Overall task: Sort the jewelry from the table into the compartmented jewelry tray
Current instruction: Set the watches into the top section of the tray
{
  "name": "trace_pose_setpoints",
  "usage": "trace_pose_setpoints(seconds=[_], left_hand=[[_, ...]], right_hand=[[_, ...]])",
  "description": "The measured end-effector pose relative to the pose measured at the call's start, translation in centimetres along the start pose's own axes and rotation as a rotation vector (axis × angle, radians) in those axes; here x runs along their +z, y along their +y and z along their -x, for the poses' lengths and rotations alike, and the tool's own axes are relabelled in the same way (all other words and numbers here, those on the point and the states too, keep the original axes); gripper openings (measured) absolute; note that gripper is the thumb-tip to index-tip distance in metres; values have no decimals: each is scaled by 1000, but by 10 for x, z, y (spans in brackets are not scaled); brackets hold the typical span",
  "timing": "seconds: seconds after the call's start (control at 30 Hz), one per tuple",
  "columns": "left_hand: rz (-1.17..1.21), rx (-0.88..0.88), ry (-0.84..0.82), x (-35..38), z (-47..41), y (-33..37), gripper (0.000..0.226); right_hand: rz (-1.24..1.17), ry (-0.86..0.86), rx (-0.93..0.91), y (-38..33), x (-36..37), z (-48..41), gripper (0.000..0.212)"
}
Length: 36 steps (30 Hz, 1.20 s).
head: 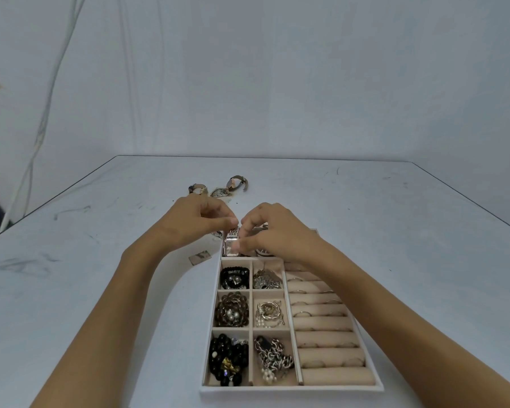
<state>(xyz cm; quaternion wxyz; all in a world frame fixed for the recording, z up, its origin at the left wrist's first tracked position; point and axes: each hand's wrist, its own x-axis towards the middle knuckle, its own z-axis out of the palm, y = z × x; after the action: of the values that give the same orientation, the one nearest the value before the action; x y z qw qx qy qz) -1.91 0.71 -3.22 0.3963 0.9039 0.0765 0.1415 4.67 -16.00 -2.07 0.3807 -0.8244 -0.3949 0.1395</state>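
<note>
Silver watch (232, 241) is pinched by left hand (198, 222) and right hand (274, 231) over the tray (292, 388); few watches (218, 187) are left on table (395, 216).

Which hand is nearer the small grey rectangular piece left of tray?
Left. Left hand is just beyond the small grey rectangular piece; right hand farther right, over the beige jewelry tray.

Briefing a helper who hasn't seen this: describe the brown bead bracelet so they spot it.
Start at the compartmented tray on the table. In its left column of square cells, take the middle one: the brown bead bracelet coils there around pale pearls. The cells beyond and nearer hold black beads instead.
</note>
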Motion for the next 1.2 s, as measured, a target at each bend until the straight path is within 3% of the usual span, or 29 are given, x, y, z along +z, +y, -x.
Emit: trace_pose_setpoints(seconds=[0.07, 0.17, 0.2, 0.33, 0.63, 0.77, 1.03, 1.2], left_hand=[[-50, -28, -15, -1, 0, -2, 21], [-33, -54, -83, -3, 1, -4, 70], [-8, -72, -90, -3, 2, -3, 75], [41, -115, -83, -4, 4, 2, 43], [72, -91, -57, -7, 3, 0, 62], [89, -61, -71, -5, 6, 7, 51], [85, -15, -133, -5, 4, 2, 34], [104, -1, -151, -6, 4, 1, 28]], right_hand=[[-58, 8, 15, -1, -2, 2, 14], [-171, 16, 27, -2, -6, 5, 14], [-196, 11, 35, -1, -6, 5, 13], [-298, -2, 72, 1, -2, 6, 9], [-436, 73, 35, 0, -3, 5, 14], [-455, 93, 36, 0, -2, 5, 16], [-331, 143, 59, 1, 12, 6, 13], [-102, 206, 48, 2, 16, 5, 18]])
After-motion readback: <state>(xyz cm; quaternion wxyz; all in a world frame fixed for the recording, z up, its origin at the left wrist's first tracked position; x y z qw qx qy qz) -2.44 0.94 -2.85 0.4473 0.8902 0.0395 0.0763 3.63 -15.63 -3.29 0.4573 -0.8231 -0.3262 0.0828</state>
